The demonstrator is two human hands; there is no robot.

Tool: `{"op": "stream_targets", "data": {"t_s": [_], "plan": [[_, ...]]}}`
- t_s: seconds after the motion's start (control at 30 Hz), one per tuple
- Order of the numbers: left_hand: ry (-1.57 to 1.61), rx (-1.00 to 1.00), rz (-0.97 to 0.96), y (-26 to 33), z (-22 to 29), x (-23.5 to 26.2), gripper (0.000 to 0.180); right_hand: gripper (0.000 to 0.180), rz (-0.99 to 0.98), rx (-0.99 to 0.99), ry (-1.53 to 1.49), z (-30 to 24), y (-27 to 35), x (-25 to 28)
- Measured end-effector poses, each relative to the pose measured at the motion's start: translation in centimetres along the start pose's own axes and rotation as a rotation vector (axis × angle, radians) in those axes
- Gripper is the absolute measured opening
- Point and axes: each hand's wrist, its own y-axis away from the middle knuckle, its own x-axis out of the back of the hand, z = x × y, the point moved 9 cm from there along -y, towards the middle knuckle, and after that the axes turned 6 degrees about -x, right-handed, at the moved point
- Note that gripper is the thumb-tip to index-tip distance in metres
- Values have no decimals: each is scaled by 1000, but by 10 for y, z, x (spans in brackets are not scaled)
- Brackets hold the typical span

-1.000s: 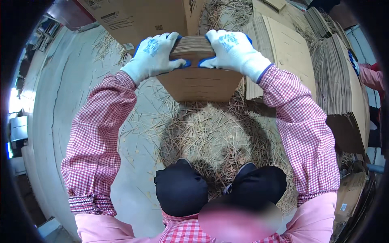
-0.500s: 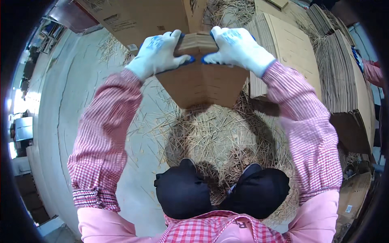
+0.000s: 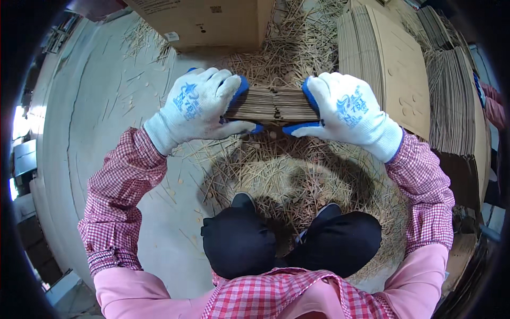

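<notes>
Between my two gloved hands is a thick stack of brown cardboard sheets (image 3: 273, 103), seen on its layered edge with a narrow slot at the middle. My left hand (image 3: 204, 103) is closed round the stack's left end, thumb on the near side and fingers over the far side. At the right end my right hand (image 3: 342, 109) grips it the same way. Both gloves are white with blue palms and fingertips. The flat faces of the sheets are mostly out of sight.
Cardboard strips and scraps (image 3: 276, 178) litter the floor round my shoes. A large carton (image 3: 207, 26) stands ahead on the left. Tall stacks of flat cardboard (image 3: 404, 69) stand at the right, with another person's sleeve (image 3: 494, 103) beyond them.
My hands have come nearer and lower with the cardboard stack. It has tilted from showing its broad face to showing its layered edge.
</notes>
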Motion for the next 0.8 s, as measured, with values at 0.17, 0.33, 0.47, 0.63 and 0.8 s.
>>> {"op": "stream_targets", "data": {"t_s": [0.17,0.33,0.47,0.63,0.8], "plan": [[6,-86,-1,2,10,3,64,60,53,92,-27,-8,9,9],[-21,-79,11,9,20,5,61,58,82,58,23,-18,20,12],[-26,-58,-11,19,34,1,63,56,66,-33,27,-28,33,7],[-15,-71,-4,14,47,10,61,57,76,-60,44,-37,48,14],[10,-137,117,-28,32,44,64,70,74,-86,-3,-7,32,64]]}}
